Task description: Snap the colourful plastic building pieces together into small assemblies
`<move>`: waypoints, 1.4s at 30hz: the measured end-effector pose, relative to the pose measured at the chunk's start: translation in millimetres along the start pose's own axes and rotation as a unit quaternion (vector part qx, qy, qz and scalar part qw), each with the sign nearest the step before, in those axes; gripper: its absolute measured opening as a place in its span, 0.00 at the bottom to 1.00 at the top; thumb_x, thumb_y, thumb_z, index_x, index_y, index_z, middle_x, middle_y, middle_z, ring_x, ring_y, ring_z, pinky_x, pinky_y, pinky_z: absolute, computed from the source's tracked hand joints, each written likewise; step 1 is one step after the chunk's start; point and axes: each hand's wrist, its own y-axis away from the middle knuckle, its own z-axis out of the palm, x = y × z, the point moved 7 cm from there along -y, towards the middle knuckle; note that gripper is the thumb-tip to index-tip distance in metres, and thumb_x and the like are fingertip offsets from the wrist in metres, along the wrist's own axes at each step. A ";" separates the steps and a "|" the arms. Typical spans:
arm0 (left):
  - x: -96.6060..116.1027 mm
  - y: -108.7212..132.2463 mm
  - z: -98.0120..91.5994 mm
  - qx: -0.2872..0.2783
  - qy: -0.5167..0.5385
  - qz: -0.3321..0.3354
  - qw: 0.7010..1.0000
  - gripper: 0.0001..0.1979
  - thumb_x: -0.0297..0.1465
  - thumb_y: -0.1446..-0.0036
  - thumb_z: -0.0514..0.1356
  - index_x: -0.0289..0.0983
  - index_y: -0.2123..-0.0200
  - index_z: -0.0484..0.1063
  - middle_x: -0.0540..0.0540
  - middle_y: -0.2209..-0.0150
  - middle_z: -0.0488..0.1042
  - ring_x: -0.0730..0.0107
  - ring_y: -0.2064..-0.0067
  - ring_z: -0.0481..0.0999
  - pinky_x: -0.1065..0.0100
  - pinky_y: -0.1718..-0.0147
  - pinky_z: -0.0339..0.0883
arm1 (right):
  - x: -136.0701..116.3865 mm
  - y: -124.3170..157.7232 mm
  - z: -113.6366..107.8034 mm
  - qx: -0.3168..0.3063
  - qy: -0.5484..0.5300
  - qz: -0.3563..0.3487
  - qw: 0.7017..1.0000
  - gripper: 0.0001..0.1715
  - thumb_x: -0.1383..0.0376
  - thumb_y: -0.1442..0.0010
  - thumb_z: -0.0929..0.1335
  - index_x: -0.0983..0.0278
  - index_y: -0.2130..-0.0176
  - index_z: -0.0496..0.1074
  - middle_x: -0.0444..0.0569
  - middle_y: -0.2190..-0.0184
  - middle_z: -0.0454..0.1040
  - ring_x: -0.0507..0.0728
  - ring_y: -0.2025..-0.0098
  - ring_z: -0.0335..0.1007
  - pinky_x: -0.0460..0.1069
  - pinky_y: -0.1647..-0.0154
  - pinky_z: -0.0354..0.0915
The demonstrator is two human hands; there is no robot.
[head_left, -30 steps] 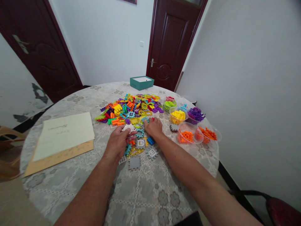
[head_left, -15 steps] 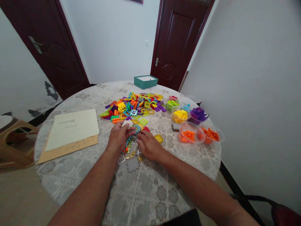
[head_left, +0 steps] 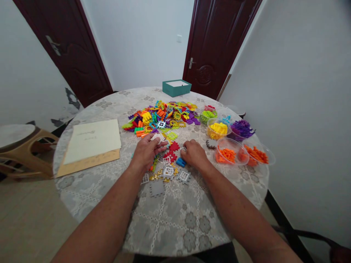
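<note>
The left hand (head_left: 148,152) lies on the round counter with a pale lace cloth (head_left: 170,223). Its grip is pinched on a white plastic grid piece (head_left: 158,137), right at the near edge of the big pile of bright plastic building pieces (head_left: 161,116). The right hand (head_left: 195,154) rests knuckles up close by. Its fingers curl down, so I cannot tell if its grip is together or apart. A red toothed plastic tile (head_left: 173,147) sits between the hands. A small blue plastic block (head_left: 181,162) lies just beside the right hand. A clear plastic bowl of orange pieces (head_left: 229,155) stands near on the right.
</note>
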 end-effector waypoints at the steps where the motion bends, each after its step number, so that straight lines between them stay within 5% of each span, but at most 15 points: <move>1: 0.4 2.7 1.7 -0.003 0.001 -0.004 1.000 0.15 0.25 0.38 0.64 0.34 0.49 0.69 0.41 0.58 0.79 0.63 0.59 0.85 0.66 0.62 0.82 | -0.1 0.3 1.5 0.002 -0.004 0.007 1.000 0.15 0.61 0.38 0.68 0.63 0.53 0.78 0.61 0.52 0.76 0.66 0.50 0.74 0.55 0.53 0.67; 9: -5.9 20.3 20.7 -0.065 -0.018 -0.056 0.996 0.23 0.26 0.35 0.63 0.33 0.38 0.66 0.37 0.58 0.82 0.61 0.61 0.86 0.65 0.64 0.82 | -3.2 6.3 -5.4 0.065 -0.162 -0.060 0.983 0.09 0.66 0.36 0.66 0.62 0.55 0.73 0.52 0.59 0.79 0.60 0.56 0.74 0.53 0.53 0.65; 14: -15.6 26.9 29.7 -0.089 -0.051 -0.086 0.991 0.26 0.25 0.35 0.62 0.31 0.35 0.63 0.34 0.57 0.83 0.63 0.62 0.86 0.66 0.63 0.82 | 1.2 16.4 -30.8 0.176 -0.368 -0.058 0.911 0.11 0.59 0.33 0.66 0.61 0.56 0.75 0.50 0.61 0.79 0.58 0.60 0.74 0.52 0.55 0.69; 18: -22.5 27.3 31.2 -0.100 -0.067 -0.088 0.989 0.26 0.26 0.34 0.62 0.31 0.35 0.64 0.35 0.59 0.83 0.64 0.63 0.86 0.66 0.62 0.81 | -1.0 14.8 -17.1 0.073 -0.576 0.009 0.814 0.18 0.53 0.39 0.71 0.61 0.54 0.74 0.45 0.66 0.77 0.54 0.71 0.73 0.50 0.69 0.71; 21: -24.1 26.0 29.8 -0.096 -0.070 -0.078 0.990 0.25 0.26 0.35 0.63 0.31 0.36 0.66 0.36 0.59 0.83 0.64 0.63 0.85 0.65 0.62 0.81 | -11.8 16.9 -11.2 0.024 -0.620 0.009 0.784 0.21 0.53 0.43 0.74 0.61 0.55 0.74 0.44 0.65 0.77 0.53 0.71 0.74 0.49 0.69 0.72; 25: -25.3 25.3 31.1 -0.109 -0.078 -0.075 0.988 0.24 0.28 0.37 0.65 0.33 0.39 0.69 0.38 0.60 0.83 0.63 0.62 0.85 0.64 0.62 0.81 | -18.0 19.4 -9.7 0.027 -0.609 -0.006 0.792 0.18 0.55 0.42 0.73 0.61 0.54 0.75 0.43 0.67 0.76 0.53 0.71 0.74 0.48 0.69 0.72; 33: -34.2 31.0 41.6 -0.150 -0.107 -0.076 0.980 0.23 0.32 0.36 0.65 0.36 0.39 0.71 0.37 0.51 0.81 0.63 0.60 0.85 0.66 0.63 0.81 | -20.0 20.7 -1.1 0.051 -0.510 -0.027 0.858 0.13 0.56 0.39 0.71 0.62 0.59 0.76 0.44 0.66 0.79 0.54 0.67 0.73 0.48 0.64 0.69; 38: -26.4 25.9 33.8 -0.113 -0.069 -0.060 0.989 0.22 0.28 0.36 0.64 0.33 0.39 0.70 0.37 0.56 0.82 0.63 0.61 0.85 0.64 0.61 0.81 | -12.2 15.1 -2.8 0.071 -0.476 -0.037 0.876 0.16 0.55 0.33 0.65 0.61 0.56 0.78 0.45 0.66 0.80 0.55 0.66 0.73 0.49 0.62 0.68; 42: -6.8 16.5 14.7 -0.033 -0.014 -0.035 0.999 0.19 0.25 0.36 0.61 0.32 0.42 0.68 0.39 0.59 0.80 0.63 0.62 0.85 0.64 0.62 0.81 | -1.4 11.4 -11.3 0.117 -0.362 -0.076 0.922 0.12 0.62 0.34 0.67 0.61 0.56 0.79 0.49 0.60 0.81 0.58 0.59 0.75 0.53 0.54 0.68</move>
